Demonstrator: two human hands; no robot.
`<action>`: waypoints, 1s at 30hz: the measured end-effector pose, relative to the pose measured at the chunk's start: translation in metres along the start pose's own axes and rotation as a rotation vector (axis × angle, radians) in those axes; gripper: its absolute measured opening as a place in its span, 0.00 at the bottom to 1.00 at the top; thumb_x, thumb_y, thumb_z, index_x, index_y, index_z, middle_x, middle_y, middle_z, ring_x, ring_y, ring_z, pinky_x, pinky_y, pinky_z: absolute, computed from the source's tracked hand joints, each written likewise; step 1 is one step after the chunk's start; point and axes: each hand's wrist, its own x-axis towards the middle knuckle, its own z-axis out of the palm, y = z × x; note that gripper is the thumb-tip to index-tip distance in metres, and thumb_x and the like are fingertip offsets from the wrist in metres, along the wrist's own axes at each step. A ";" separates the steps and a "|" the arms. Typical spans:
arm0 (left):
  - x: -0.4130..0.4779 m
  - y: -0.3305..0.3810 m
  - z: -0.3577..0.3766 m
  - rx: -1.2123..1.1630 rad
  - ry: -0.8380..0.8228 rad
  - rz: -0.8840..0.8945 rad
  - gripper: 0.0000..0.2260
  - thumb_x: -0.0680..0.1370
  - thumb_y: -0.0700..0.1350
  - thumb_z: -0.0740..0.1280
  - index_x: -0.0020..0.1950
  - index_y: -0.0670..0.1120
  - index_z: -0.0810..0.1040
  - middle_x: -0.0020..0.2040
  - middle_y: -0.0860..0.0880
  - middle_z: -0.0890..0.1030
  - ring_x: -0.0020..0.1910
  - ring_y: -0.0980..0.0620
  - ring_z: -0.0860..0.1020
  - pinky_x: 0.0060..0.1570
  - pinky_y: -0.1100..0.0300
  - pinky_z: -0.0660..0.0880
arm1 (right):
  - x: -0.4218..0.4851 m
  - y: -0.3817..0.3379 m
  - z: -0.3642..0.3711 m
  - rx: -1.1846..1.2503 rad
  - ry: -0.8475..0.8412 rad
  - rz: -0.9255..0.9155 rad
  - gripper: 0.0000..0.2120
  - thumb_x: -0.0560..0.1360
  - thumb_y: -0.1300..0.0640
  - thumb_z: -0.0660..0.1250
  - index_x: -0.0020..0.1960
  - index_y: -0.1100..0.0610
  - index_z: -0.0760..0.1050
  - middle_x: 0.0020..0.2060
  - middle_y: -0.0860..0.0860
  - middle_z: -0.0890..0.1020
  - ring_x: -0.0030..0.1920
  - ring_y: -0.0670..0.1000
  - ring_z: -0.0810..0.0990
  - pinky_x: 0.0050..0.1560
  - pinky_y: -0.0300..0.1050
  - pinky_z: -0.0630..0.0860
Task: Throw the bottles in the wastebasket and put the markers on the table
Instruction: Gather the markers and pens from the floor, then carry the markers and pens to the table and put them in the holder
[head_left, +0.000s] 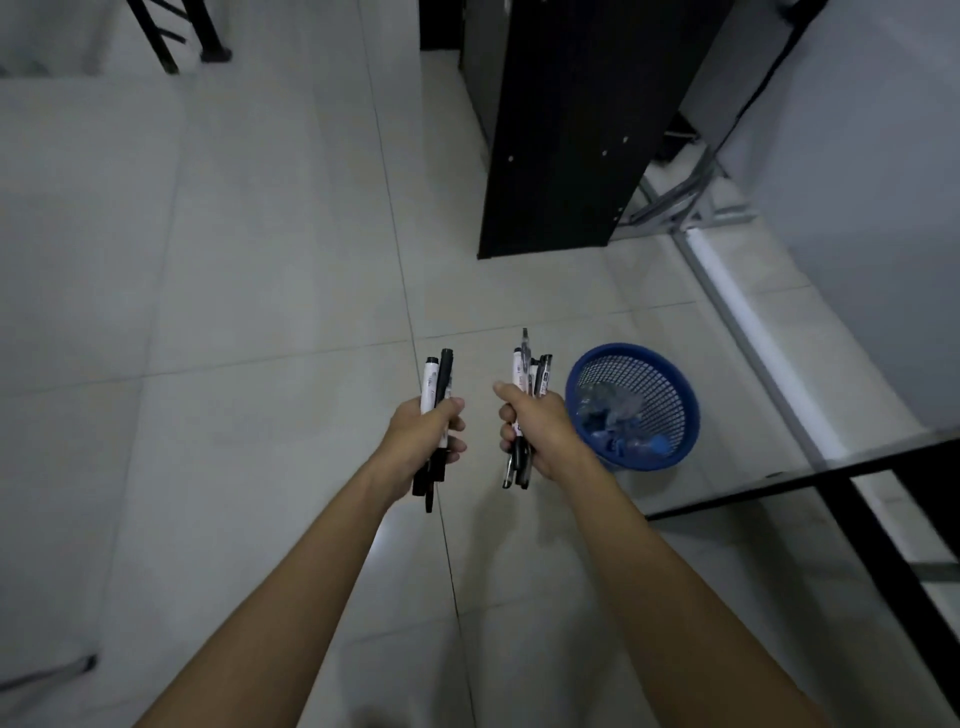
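Note:
My left hand (428, 428) grips a bundle of markers (439, 376), some white-barrelled and some black, held upright above the tiled floor. A second bundle of markers and pens (530, 369) stands in my right hand (535, 428), a little to the right. Both fists are closed around the barrels, with ends sticking out above and below. The blue mesh wastebasket (670, 384) stands on the floor just right of my right hand. Crumpled clear plastic bottles (613, 410) with blue caps lie inside it.
A tall black cabinet panel (566, 130) stands ahead to the right. A black-framed table edge (883, 499) runs along the lower right, beside a white wall (857, 156). Black chair or frame legs (182, 36) show at the top left. Pale floor tiles spread to the left.

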 end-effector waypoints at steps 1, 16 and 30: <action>-0.019 0.020 0.003 0.000 0.000 -0.002 0.05 0.77 0.46 0.65 0.44 0.46 0.75 0.35 0.48 0.77 0.24 0.53 0.76 0.27 0.61 0.77 | -0.020 -0.019 -0.003 -0.003 0.006 -0.012 0.10 0.74 0.53 0.69 0.40 0.57 0.72 0.20 0.45 0.73 0.19 0.47 0.69 0.24 0.41 0.70; -0.288 0.266 0.092 0.052 -0.168 0.009 0.10 0.72 0.47 0.72 0.38 0.43 0.75 0.28 0.48 0.75 0.23 0.53 0.76 0.31 0.58 0.78 | -0.339 -0.244 -0.093 0.043 0.239 -0.109 0.19 0.72 0.50 0.71 0.27 0.56 0.71 0.20 0.51 0.73 0.19 0.50 0.70 0.23 0.41 0.70; -0.425 0.278 0.253 0.310 -0.534 0.090 0.09 0.72 0.49 0.71 0.39 0.45 0.75 0.30 0.50 0.77 0.22 0.57 0.77 0.25 0.63 0.77 | -0.501 -0.234 -0.247 0.255 0.518 -0.187 0.12 0.72 0.51 0.71 0.37 0.54 0.70 0.21 0.47 0.72 0.20 0.48 0.69 0.26 0.44 0.71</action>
